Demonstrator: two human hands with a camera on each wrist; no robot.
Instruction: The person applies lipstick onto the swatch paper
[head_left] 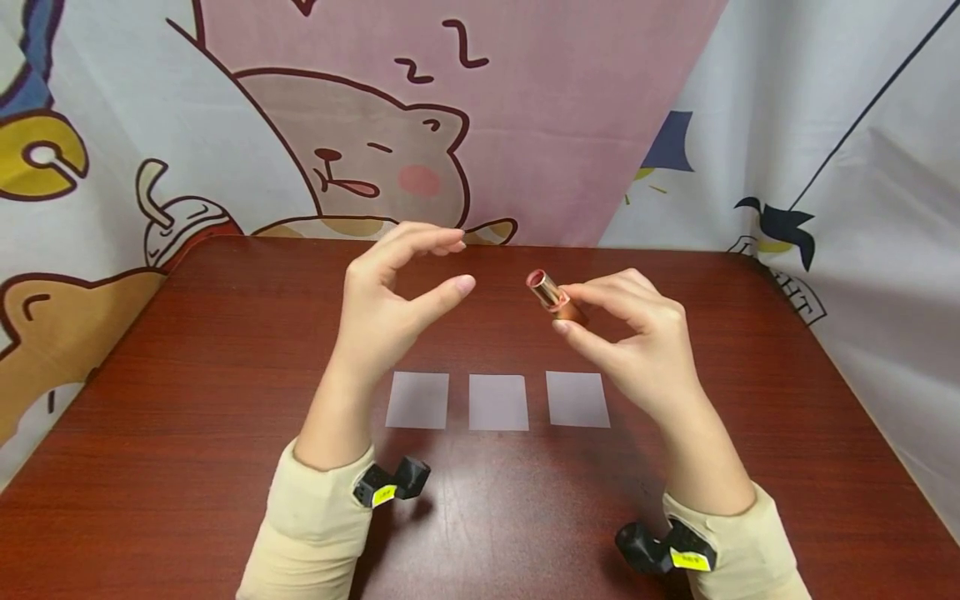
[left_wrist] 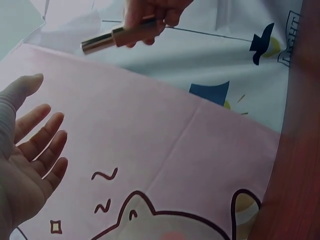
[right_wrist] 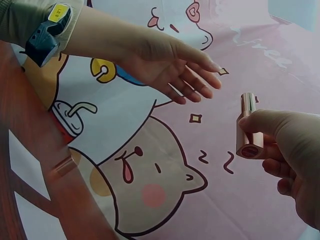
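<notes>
An uncapped lipstick (head_left: 549, 292) in a rose-gold case is pinched between the thumb and fingers of my right hand (head_left: 637, 333). Its gold inner tube tilts up and to the left, with reddish colour at the mouth. In the right wrist view the lipstick (right_wrist: 248, 125) shows its dark base label facing the camera. My left hand (head_left: 393, 304) is raised left of it, thumb and fingers spread apart with nothing between them. The left wrist view shows the same left hand (left_wrist: 30, 160) with fingers loosely bent and an empty palm.
Three white paper squares lie in a row on the brown table (head_left: 225, 400): a left square (head_left: 417, 400), a middle square (head_left: 498, 402) and a right square (head_left: 577, 400). A cartoon-printed curtain (head_left: 562, 125) hangs behind. A blurred copper-toned patch (right_wrist: 64, 167) shows by the table edge; I cannot tell what it is.
</notes>
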